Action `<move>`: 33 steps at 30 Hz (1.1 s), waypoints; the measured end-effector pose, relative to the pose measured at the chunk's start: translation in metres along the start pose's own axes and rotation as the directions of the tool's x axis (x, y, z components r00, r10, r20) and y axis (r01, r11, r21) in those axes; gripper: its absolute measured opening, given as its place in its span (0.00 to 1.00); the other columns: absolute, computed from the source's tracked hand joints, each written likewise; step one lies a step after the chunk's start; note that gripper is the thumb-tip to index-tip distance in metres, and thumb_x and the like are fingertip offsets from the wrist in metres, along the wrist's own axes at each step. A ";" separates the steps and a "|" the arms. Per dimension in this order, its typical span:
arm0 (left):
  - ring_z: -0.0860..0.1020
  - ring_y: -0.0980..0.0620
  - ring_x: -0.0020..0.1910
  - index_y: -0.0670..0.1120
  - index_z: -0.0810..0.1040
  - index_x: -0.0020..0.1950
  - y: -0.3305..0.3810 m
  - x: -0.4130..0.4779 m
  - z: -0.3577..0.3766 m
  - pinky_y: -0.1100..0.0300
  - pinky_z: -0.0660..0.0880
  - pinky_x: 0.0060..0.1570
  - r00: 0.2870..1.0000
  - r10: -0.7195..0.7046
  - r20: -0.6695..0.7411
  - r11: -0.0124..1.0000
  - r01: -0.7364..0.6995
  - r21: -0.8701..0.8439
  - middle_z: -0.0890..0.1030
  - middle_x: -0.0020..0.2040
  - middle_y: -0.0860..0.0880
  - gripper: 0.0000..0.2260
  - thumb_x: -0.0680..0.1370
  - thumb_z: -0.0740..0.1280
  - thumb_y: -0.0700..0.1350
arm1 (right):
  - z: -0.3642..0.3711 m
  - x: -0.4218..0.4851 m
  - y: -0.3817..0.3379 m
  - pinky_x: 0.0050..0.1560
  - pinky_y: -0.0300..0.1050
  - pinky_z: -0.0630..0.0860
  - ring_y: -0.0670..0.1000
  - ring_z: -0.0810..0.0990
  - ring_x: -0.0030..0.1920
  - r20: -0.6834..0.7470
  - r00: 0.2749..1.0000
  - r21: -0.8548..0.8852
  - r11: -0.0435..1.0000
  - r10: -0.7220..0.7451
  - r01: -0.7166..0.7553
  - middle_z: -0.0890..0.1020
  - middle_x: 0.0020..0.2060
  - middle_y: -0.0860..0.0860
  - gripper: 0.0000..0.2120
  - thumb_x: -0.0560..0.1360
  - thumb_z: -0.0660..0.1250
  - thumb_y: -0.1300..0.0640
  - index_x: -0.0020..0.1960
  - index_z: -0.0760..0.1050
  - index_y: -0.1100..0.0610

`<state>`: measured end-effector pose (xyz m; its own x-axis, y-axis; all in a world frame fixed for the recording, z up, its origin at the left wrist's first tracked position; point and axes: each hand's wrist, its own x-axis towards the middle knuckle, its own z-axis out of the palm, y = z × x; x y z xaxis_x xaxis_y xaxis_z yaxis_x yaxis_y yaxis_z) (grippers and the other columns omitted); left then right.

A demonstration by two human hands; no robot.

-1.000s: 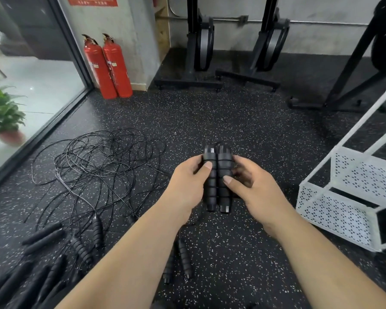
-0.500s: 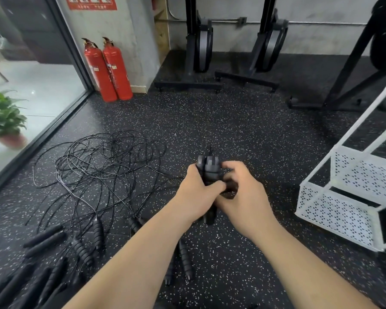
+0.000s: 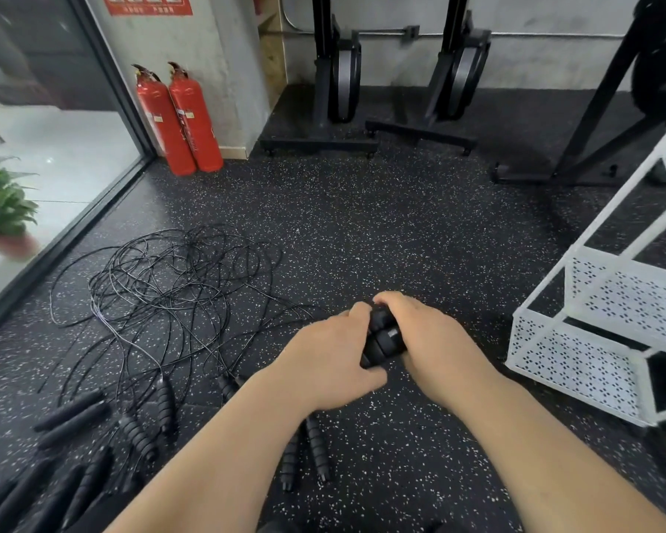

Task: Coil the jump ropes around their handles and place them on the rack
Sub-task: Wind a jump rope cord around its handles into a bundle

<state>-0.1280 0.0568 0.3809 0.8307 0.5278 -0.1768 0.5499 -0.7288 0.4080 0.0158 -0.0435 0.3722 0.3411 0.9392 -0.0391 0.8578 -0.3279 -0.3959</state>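
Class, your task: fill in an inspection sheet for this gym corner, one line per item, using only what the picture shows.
surface: black speckled floor, rope gear spread at the left.
job's things: pair of handles held side by side; loose handles lying on the floor; white rack at the right, no rope seen on it.
clutter: nothing seen.
grippers: left hand and right hand both grip the pair of handles.
cables: tangled rope cords on the floor, left of the hands.
surroundings: two fire extinguishers by the wall, potted plant behind glass, black machines at the back.
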 end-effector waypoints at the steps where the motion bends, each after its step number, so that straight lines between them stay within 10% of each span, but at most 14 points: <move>1: 0.78 0.49 0.45 0.53 0.65 0.63 -0.001 0.001 0.001 0.52 0.72 0.44 0.999 -0.003 -0.033 1.000 0.003 0.020 0.76 0.50 0.55 0.22 0.75 0.71 0.56 | 0.000 0.000 -0.001 0.59 0.54 0.77 0.54 0.78 0.58 0.000 1.000 0.023 1.000 0.014 -0.014 0.78 0.66 0.46 0.33 0.76 0.62 0.69 0.76 0.64 0.43; 11: 0.80 0.50 0.48 0.55 0.65 0.65 0.000 0.006 0.009 0.53 0.76 0.44 0.930 0.054 -0.363 0.972 0.035 0.233 0.78 0.55 0.56 0.22 0.78 0.73 0.54 | -0.009 0.003 0.007 0.46 0.46 0.81 0.45 0.82 0.46 -0.084 0.996 0.100 0.995 -0.018 0.027 0.84 0.53 0.45 0.29 0.78 0.70 0.65 0.71 0.71 0.41; 15: 0.79 0.59 0.42 0.61 0.69 0.66 -0.013 0.004 -0.022 0.54 0.80 0.46 0.860 -0.188 -0.475 0.979 0.129 -0.155 0.79 0.47 0.60 0.22 0.77 0.75 0.50 | -0.039 0.005 0.028 0.32 0.35 0.75 0.41 0.80 0.35 -0.215 0.976 0.198 0.978 -0.017 0.060 0.82 0.36 0.41 0.08 0.82 0.69 0.50 0.60 0.81 0.44; 21: 0.75 0.49 0.36 0.52 0.76 0.51 -0.047 0.004 -0.055 0.54 0.72 0.38 0.623 -0.614 -0.485 0.674 0.094 -0.732 0.80 0.43 0.51 0.10 0.75 0.74 0.42 | -0.062 -0.001 0.057 0.41 0.39 0.73 0.44 0.80 0.40 -0.345 0.933 0.315 0.949 0.099 0.016 0.84 0.39 0.40 0.08 0.82 0.66 0.41 0.54 0.82 0.40; 27: 0.75 0.53 0.33 0.43 0.79 0.58 -0.027 0.011 -0.028 0.55 0.79 0.36 0.900 -0.436 -0.005 0.194 0.088 -0.977 0.85 0.44 0.46 0.12 0.76 0.72 0.34 | -0.031 0.010 0.041 0.31 0.44 0.65 0.44 0.75 0.28 -0.275 0.947 0.248 0.964 0.166 -0.097 0.77 0.27 0.45 0.14 0.86 0.59 0.42 0.47 0.78 0.44; 33: 0.75 0.50 0.31 0.40 0.83 0.59 0.013 0.016 0.010 0.56 0.77 0.34 0.966 -0.220 0.137 -0.015 0.137 -0.990 0.79 0.39 0.43 0.14 0.73 0.73 0.37 | 0.011 0.017 0.010 0.45 0.52 0.80 0.57 0.84 0.44 -0.049 0.992 0.138 0.985 0.113 -0.105 0.86 0.45 0.51 0.10 0.85 0.61 0.51 0.60 0.80 0.45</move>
<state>-0.1067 0.0509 0.3747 0.6929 0.6106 -0.3835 0.0202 0.5153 0.8568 0.0261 -0.0292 0.3575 0.4542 0.8901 -0.0387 0.7558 -0.4079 -0.5122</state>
